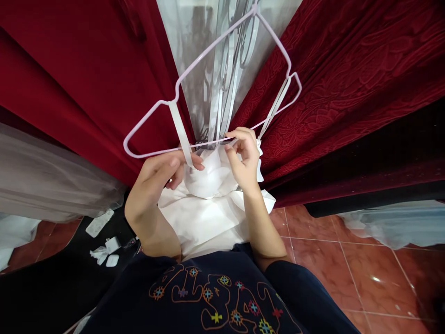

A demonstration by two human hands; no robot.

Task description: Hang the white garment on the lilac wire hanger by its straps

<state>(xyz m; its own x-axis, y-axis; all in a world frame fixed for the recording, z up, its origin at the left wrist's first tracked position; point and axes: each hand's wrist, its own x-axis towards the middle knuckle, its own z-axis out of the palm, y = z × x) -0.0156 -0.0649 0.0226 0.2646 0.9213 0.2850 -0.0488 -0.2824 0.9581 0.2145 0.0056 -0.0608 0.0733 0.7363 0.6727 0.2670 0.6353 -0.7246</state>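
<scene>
A white dress [205, 218] hangs by its two straps from a lilac hanger [205, 51] in front of me. The left strap [180, 132] loops over the hanger's notch, and the right strap [276, 109] does the same on the other side. My left hand [162, 174] is at the left strap's lower end, its index finger stretched out behind the strap and its thumb apart. My right hand [243, 155] pinches the sheer top edge of the dress just by the hanger's bottom bar. Part of the bodice is hidden behind my fingers.
Red curtains [79, 83] flank a grey window grille [225, 69] behind the hanger. To the left, a black surface [45, 287] carries a white charger [112, 244] and other small white items. Red floor tiles [323, 246] show at right, beside pale blue fabric [406, 222].
</scene>
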